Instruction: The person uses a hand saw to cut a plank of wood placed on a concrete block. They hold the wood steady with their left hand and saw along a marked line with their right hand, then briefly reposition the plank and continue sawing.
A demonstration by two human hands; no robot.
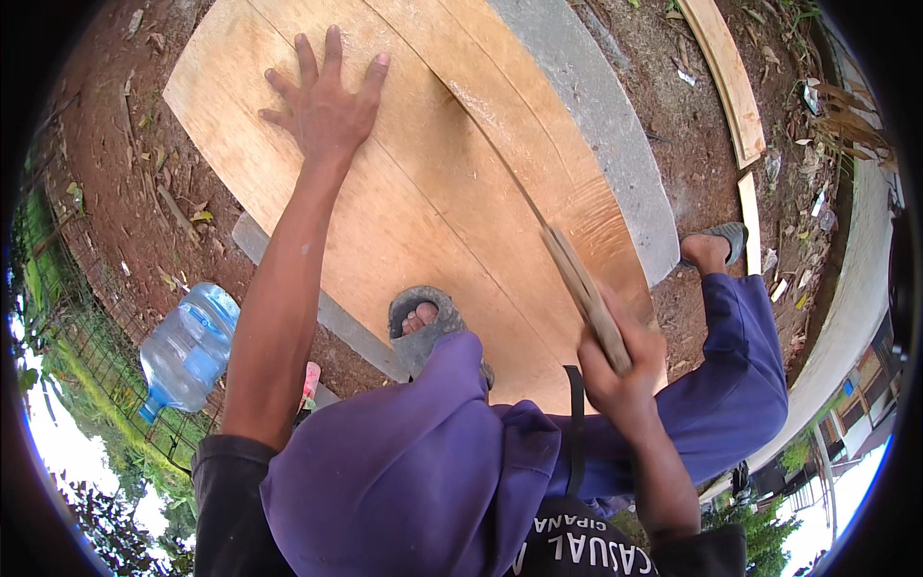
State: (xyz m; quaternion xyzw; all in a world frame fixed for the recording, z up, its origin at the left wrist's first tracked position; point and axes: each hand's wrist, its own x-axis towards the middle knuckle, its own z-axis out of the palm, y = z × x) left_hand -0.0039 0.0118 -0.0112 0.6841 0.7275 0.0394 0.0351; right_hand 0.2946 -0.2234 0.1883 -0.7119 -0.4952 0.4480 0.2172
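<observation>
A wide sheet of plywood (433, 207), marked with long straight lines, lies below me. My left hand (332, 111) presses flat on its far left part, fingers spread. My right hand (623, 361) is wrapped round the wooden handle of a handsaw (582, 288) near the sheet's right side. The thin blade shows edge-on, reaching forward and left along a dark line in the plywood. Pale sawdust lies beside the blade's far end. How deep the blade sits in the wood is hard to tell.
Under the plywood, a grey slab (615, 125) sticks out. My sandalled left foot (420, 322) rests on the sheet; my right foot (711, 248) is on the soil. A blue water jug (192, 346) lies left. Wooden planks (733, 87) lie far right, beside a pale wall (859, 279).
</observation>
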